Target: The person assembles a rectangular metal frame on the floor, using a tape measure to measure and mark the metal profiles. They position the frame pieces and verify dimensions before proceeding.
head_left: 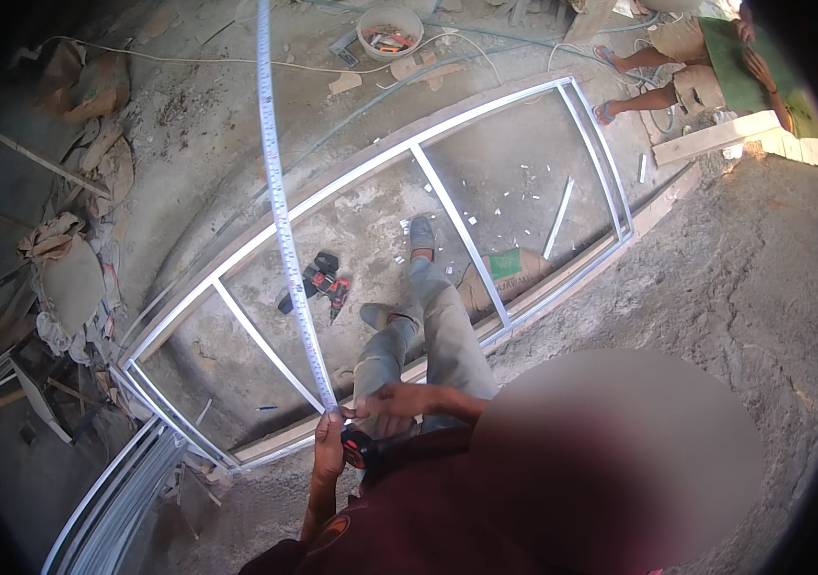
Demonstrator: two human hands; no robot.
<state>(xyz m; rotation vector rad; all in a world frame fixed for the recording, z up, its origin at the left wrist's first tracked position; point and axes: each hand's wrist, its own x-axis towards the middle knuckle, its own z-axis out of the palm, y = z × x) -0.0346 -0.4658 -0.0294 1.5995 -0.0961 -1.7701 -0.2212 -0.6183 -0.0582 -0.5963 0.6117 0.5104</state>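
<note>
A tape measure (356,448) with a black and red case is at my waist. Its long pale blade (277,192) stretches away from me, over the white metal frame (352,185) on the ground and past the view's top edge. My left hand (329,447) is closed on the tape measure, where the blade leaves the case. From the right, my right hand (397,401) reaches in with bent fingers, its fingertips pinching at the near end of the blade. Part of that grip is hidden. My legs stand within the frame.
Two red and black power tools (325,282) lie inside the frame, with white scraps around. A bucket of tools (390,34) stands at the back among hoses. Metal bars (117,508) are stacked at lower left. Another person (744,67) sits at far right near wooden boards (715,137).
</note>
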